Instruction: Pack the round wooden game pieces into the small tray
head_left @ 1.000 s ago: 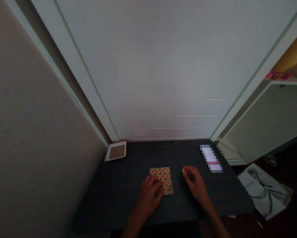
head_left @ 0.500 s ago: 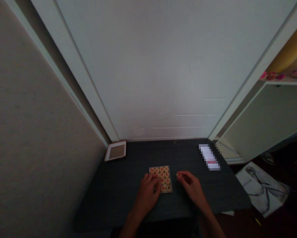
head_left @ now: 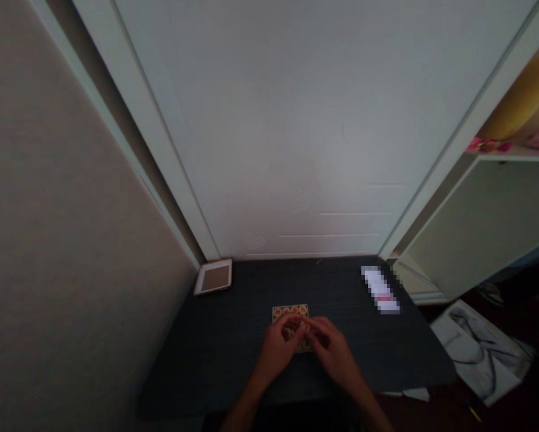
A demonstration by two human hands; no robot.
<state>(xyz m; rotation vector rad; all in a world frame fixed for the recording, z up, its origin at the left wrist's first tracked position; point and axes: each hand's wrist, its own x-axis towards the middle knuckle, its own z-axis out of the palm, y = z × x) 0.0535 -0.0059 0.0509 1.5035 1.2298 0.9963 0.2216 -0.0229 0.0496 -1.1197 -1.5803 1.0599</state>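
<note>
A shallow square tray [head_left: 274,308] holds rows of round wooden xiangqi pieces [head_left: 295,309] with red characters. Both my hands come together over its front half and cover many of the pieces. My left hand [head_left: 281,346] is curled in from the left, its thumb and fingertips at a single xiangqi piece [head_left: 305,327]. From the right, my right hand [head_left: 332,348] pinches at the same piece, and the fingertips of both hands meet there. The piece is small and mostly hidden by the fingers.
The tray lies on a dark desk [head_left: 233,348] against a white panel. A white-framed, tablet-like object [head_left: 215,279] lies at the back left. A blurred-out phone-like thing [head_left: 380,289] is at the back right. A printed white box [head_left: 481,354] stands on the floor to the right.
My right hand has moved left from beside the tray, bringing its piece to the left hand. The left hand has shifted slightly right, and the fingertips now meet over the tray.
</note>
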